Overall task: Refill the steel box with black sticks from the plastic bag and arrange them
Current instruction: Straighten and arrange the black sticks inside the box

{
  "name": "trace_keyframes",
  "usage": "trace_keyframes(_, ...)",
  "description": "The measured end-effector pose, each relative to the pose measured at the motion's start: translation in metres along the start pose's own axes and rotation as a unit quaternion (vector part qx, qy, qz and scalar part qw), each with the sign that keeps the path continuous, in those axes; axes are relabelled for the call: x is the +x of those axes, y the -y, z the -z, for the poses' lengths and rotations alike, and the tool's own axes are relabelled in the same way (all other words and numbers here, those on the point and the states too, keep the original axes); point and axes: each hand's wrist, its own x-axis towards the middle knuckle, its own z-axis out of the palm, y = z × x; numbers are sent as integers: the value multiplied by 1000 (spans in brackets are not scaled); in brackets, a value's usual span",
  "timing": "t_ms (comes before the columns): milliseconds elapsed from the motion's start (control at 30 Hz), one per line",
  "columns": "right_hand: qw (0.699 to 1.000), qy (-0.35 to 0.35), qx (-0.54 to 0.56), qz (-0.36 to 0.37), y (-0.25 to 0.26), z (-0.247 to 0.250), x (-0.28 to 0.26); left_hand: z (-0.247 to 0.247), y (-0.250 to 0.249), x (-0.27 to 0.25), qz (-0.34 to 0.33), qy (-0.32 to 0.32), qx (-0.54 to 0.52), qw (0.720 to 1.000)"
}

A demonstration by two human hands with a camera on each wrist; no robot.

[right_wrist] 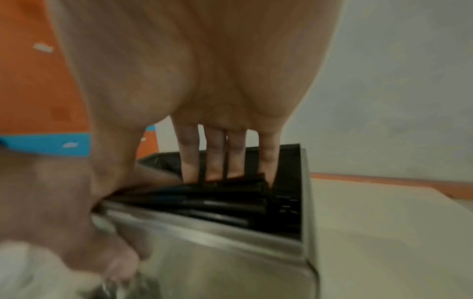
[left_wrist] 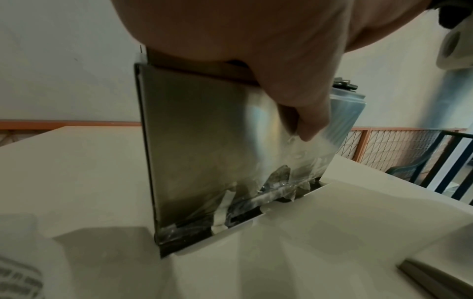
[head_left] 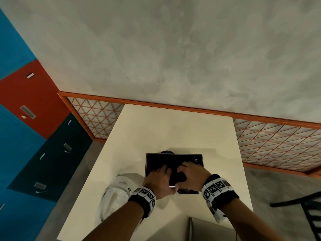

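Your steel box (head_left: 173, 164) stood upright on the cream tabletop (head_left: 173, 129), its open top full of black sticks (right_wrist: 217, 204); your left hand (head_left: 159, 181) gripped the near rim, fingers curled inside and thumb pressed against the outer steel wall over a clear plastic film (left_wrist: 304, 159); your right hand (head_left: 190, 176) reached down into the box, its straight fingers (right_wrist: 189, 153) resting on the sticks, grip relaxed and closing on nothing; the crumpled plastic bag (head_left: 114, 193) lay on the tabletop just left of the box; a black chair (head_left: 311, 211) stood at the right.
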Motion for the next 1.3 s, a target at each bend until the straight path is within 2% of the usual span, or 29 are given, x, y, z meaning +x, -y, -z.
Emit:
trace_keyframes(100,998,29,-52,-19,-4,-11,2,-2,4,7,18,11,-24,999)
trace_keyframes(300,997,57,-16,-55,-13,-16,6,3,8,10,-6,1,-26,1000)
trace_keyframes(433,999,-23,11,-36,-7,-14,10,1,9,11,-21,-2,-37,999)
trace_keyframes(500,998,-33,36,-31,-1,-12,13,1,10,11,-27,-5,-35,999)
trace_keyframes(600,995,8,83,-54,4,-10,17,3,9,11,-31,-4,-36,999)
trace_keyframes(700,995,28,68,-72,4,-9,23,2,9,9,-36,-15,-34,999)
trace_keyframes(833,997,18,30,-72,0,-9,26,-2,9,8,-39,-25,-14,999)
trace_keyframes(967,994,65,74,-52,-10,-8,22,-5,9,7,-45,-43,5,998)
trace_keyframes(1067,992,94,59,-56,-17,-7,18,-5,9,6,-48,-41,11,998)
trace_keyframes(1167,995,71,36,-65,-19,-5,18,-5,8,5,-50,-44,16,998)
trace_keyframes(1300,998,23,-34,-38,-16,1,19,-5,8,2,-54,-49,21,997)
